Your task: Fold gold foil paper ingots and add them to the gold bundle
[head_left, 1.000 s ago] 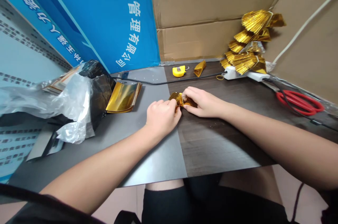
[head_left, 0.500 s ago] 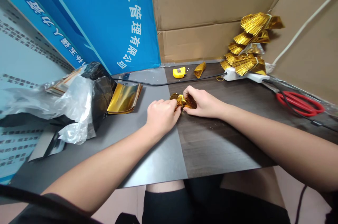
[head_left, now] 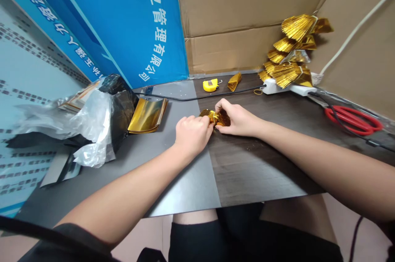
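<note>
Between my hands, low over the table, is a small bundle of pleated gold foil paper [head_left: 213,116] with a pale band round its middle. My left hand [head_left: 194,133] is closed on the bundle's left end, its fingers curled and partly hiding the pleats. At the other end, my right hand [head_left: 237,119] pinches the foil between thumb and fingers just right of the band. Left of my hands lies a stack of flat gold foil sheets [head_left: 148,115]. Several finished-looking gold foil fans [head_left: 286,73], each tied with a band, are piled at the back right.
A yellow tape measure [head_left: 210,85] and a folded gold foil piece [head_left: 234,82] lie at the back. A black cable runs to a white power strip [head_left: 271,87]. Red-handled scissors [head_left: 353,120] lie on the right. A crumpled plastic bag [head_left: 98,118] stands on the left.
The view has shifted slightly, so most things appear a little further right. Both hands keep their hold on the foil bundle, with hardly any visible movement.
</note>
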Motion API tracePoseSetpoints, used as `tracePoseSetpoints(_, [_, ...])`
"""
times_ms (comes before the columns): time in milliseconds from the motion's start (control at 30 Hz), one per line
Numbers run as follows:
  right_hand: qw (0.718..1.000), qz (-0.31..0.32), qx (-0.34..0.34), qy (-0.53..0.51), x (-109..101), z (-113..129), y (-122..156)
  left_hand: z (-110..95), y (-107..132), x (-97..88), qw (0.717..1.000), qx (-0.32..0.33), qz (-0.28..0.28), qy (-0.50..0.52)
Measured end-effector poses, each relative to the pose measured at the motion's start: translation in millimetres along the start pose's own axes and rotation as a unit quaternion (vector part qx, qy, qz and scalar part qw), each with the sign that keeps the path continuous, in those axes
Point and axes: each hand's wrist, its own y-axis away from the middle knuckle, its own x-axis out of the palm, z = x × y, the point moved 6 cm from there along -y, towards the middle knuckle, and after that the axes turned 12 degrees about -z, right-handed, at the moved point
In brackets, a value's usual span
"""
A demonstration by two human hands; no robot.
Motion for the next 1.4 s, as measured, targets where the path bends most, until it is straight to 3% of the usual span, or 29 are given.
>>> tracePoseSetpoints(533, [0.999,-0.01,0.015,-0.029,0.3,1.5,2.4,0.5,1.0,-3.3,0.999,0.009,-0.047,0.003])
tracePoseSetpoints(833, [0.979,-0.09,0.128,-0.131,-3.8,-15.4,-1.0,-6.5,9.0,-22.8,0.974,0.097,-0.199,0.051])
tracePoseSetpoints(900, [0.964,-0.111,0.17,-0.171,-3.8,-23.3,-1.4,-10.6,12.3,-20.4,0.969,0.129,-0.185,0.099])
tracePoseSetpoints(1000, [0.93,-0.126,0.239,-0.25,-4.5,-30.8,-0.1,-18.1,16.0,-8.2,0.96,0.173,-0.091,0.201])
tracePoseSetpoints(1100, [0.884,-0.124,0.302,-0.334,-5.7,-29.8,2.5,-17.9,15.3,1.4,0.967,0.164,-0.037,0.191])
tracePoseSetpoints(1233, [0.814,-0.115,0.36,-0.441,-3.1,-22.2,5.0,0.6,7.3,-1.9,0.983,0.055,-0.1,0.147])
tracePoseSetpoints(1333, [0.766,-0.103,0.389,-0.501,3.6,-16.7,7.1,13.2,3.8,-7.9,0.965,-0.006,-0.167,0.2])
tracePoseSetpoints(1400, [0.743,-0.092,0.402,-0.528,8.9,-12.9,9.1,16.0,2.5,-10.2,0.954,-0.009,-0.192,0.23])
